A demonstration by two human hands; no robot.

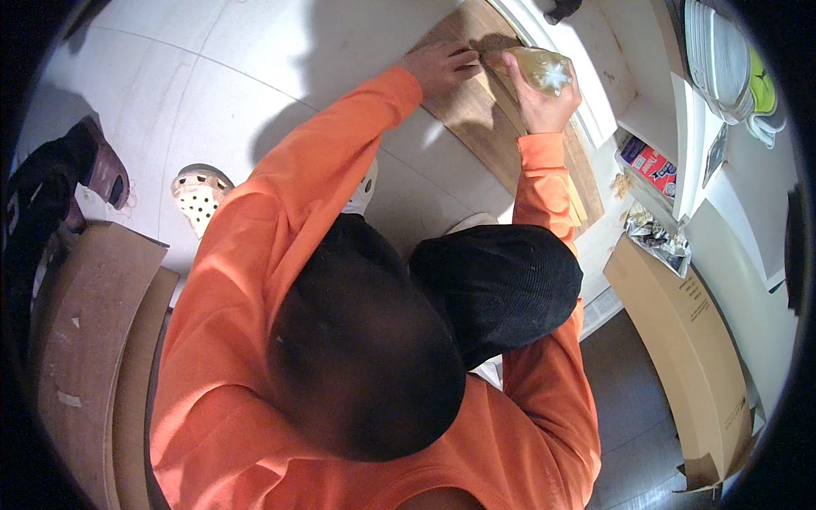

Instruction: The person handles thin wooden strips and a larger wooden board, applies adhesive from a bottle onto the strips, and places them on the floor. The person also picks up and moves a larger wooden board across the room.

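Note:
In the head view my right hand (548, 106) is wrapped round a squeeze bottle (534, 65) with yellowish contents. The bottle is tipped over, its narrow end toward my left hand and its rounded base shining in the light. Close to that narrow end, the fingers of my left hand (438, 68) are bent together over the wood; what they hold, if anything, cannot be made out. Beneath both hands lie brown wooden boards (476, 127) on the pale tiled floor, with a narrow strip along their right side. My dark-clad knees (497, 289) cover part of the floor.
A white shelf unit (697, 127) stands at the right, with a red and blue package (650, 166) on it. Cardboard flaps (680, 340) rise at the right, and more cardboard (93, 323) at the left. A cream clog (197, 200) is left of my arm; crumpled foil (654, 229) lies right.

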